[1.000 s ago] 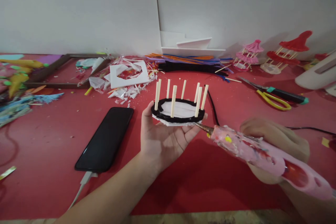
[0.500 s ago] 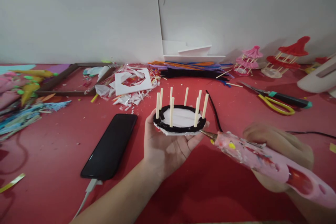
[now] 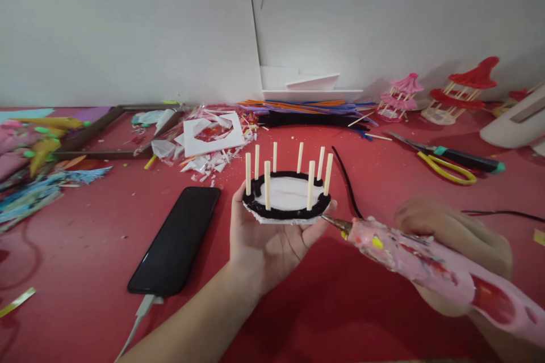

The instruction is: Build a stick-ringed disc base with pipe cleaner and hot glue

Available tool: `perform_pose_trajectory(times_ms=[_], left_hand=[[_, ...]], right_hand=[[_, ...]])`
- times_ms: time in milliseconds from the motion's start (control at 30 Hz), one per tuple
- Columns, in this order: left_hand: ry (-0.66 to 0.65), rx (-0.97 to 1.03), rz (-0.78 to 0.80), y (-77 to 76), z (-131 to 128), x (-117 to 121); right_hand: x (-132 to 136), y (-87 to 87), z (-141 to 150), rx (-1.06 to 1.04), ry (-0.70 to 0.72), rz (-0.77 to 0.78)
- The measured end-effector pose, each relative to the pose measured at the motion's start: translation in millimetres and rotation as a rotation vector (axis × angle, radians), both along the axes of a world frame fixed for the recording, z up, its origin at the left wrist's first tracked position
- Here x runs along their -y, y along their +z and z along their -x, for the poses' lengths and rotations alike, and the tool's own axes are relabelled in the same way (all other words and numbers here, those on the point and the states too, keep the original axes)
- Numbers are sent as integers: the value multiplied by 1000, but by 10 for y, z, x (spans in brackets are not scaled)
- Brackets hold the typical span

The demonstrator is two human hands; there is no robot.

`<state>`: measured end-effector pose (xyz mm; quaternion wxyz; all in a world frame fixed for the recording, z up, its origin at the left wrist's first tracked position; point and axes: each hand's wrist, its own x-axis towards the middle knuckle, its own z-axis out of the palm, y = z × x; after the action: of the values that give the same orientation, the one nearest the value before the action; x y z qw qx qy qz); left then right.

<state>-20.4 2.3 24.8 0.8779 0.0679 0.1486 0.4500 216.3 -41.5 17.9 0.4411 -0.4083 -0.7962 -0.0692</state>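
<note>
While left hand [image 3: 268,249] is cupping white flat base with black fuzzy rim [image 3: 287,193] at frame centre, right hand [image 3: 457,238] is clasping pink plastic glue gun [image 3: 409,255], lower right. Base seeming light, stiff; upright pale wooden sticks [image 3: 267,184] looking fragile; underside, edges offering safest hold.

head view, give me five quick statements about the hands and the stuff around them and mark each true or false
1. The left hand holds the white base with black edging. True.
2. The right hand holds nothing. False: the right hand grips the pink glue gun.
3. Eight pale sticks stand up from the white base. True.
4. The phone lies right of the white base. False: the phone lies to its left.
5. A white cable runs from the phone. True.
</note>
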Motion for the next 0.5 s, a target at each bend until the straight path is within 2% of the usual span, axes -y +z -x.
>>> perform_pose_trajectory(times_ms=[100, 300, 500], left_hand=[[-16, 30, -45, -18, 3, 2], [-23, 56, -96, -46, 9, 2], [-28, 22, -76, -36, 11, 2]], right_hand=[[25, 20, 33, -27, -20, 5], [-1, -42, 36, -19, -7, -99], [-1, -18, 30, 5, -12, -87]])
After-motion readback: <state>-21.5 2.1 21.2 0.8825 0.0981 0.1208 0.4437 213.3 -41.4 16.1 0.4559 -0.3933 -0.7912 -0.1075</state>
